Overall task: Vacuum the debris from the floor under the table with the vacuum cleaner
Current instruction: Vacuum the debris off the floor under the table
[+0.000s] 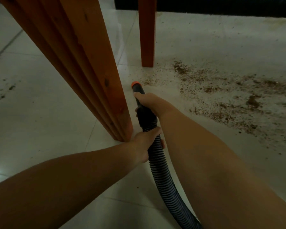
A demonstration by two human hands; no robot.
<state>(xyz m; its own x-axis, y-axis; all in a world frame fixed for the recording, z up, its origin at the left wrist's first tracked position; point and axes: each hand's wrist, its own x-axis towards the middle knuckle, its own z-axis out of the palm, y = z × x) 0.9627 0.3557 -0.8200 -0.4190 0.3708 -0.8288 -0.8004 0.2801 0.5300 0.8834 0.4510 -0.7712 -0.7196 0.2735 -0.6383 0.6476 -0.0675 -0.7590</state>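
A black ribbed vacuum hose [165, 177] runs up from the bottom of the view to a black nozzle with an orange tip [135, 84] that points at the floor between two table legs. My right hand [149, 103] grips the nozzle just behind the tip. My left hand [147, 142] grips the hose where the ribbing begins. Brown crumbly debris [224, 95] is spread over the pale tiles to the right of the nozzle, its nearest patch [147, 80] just ahead of the orange tip.
A thick wooden table leg [89, 66] stands close on the left of the hose, and a thinner one [147, 33] rises behind the nozzle. A dark skirting [221, 5] runs along the back. A few dark specks [2, 95] lie at far left.
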